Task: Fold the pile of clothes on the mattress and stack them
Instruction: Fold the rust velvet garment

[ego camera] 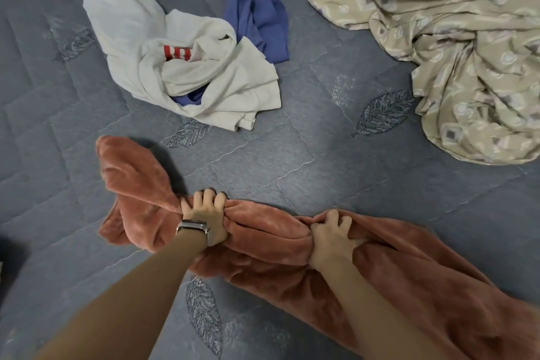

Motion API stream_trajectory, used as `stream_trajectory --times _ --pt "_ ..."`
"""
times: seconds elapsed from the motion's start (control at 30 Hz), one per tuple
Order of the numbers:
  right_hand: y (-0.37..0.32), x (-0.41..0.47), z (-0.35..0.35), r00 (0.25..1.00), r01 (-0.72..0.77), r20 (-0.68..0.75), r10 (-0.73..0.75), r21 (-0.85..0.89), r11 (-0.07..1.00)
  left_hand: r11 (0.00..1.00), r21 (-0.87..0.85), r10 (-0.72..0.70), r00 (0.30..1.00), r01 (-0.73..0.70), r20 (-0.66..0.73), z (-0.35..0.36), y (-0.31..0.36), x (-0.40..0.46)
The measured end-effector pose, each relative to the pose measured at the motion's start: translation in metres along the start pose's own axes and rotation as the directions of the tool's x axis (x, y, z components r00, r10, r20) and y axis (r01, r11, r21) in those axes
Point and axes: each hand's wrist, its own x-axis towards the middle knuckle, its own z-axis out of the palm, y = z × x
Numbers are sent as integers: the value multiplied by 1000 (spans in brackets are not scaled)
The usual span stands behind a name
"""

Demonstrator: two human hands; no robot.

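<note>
A rust-coloured fleece garment (263,240) lies bunched in a long rope across the near part of the grey quilted mattress (306,155). My left hand (206,213), with a watch on its wrist, grips the bunched fleece near its left end. My right hand (331,238) grips the same fleece about a forearm's length to the right. Further away lies a crumpled white garment (163,47) with a red print. A blue garment (258,20) lies partly under it, showing to its right.
A crumpled beige patterned sheet (455,47) covers the mattress at the far right. Bare mattress lies between the fleece and the white pile. A dark object (5,254) shows at the left edge.
</note>
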Motion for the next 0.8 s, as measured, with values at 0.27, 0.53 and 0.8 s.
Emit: stream_trajectory --times 0.27,0.53,0.8 --pt "-2 1 -27 978 -21 206 30 -48 999 985 -158 79 996 -69 53 3 -9 9" --pt "-3 4 -30 958 -35 282 50 -58 998 984 -106 151 985 -141 89 4 -17 14" --pt "-8 12 -28 970 -40 238 55 -68 997 972 -156 199 971 -178 133 -6 -23 23"
